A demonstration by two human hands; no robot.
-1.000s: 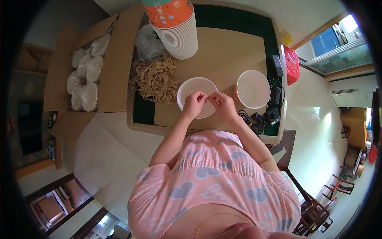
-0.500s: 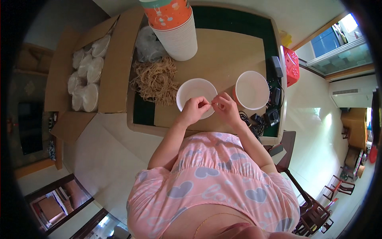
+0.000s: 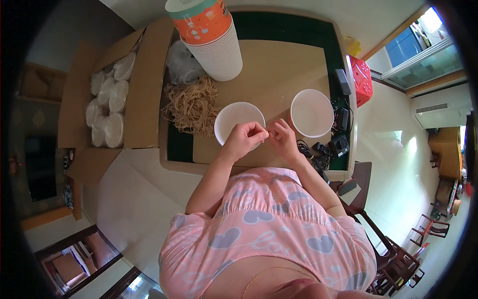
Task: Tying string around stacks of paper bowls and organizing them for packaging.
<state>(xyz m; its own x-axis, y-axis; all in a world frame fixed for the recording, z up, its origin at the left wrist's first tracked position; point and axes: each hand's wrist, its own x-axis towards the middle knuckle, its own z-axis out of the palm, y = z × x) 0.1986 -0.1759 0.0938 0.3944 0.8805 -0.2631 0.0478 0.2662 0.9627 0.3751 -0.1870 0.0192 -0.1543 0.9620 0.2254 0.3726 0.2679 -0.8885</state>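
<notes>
Bowl (image 3: 239, 115) partly under L hand (image 3: 241, 141), near R hand (image 3: 285, 142); both pinched, held obj. unclear.

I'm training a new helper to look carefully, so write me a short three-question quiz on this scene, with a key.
1. True or false: the fingertips of the left hand and the right hand are close together.

2. On which side of the white tub partly hidden by the left hand does the tangle of tan strands lie?
A) Left
B) Right
C) Inside it

3. How many tubs stand on the table apart from the tall stack?

Key:
1. True.
2. A.
3. Two: the one partly hidden by the left hand, and another tub to its right.
</notes>
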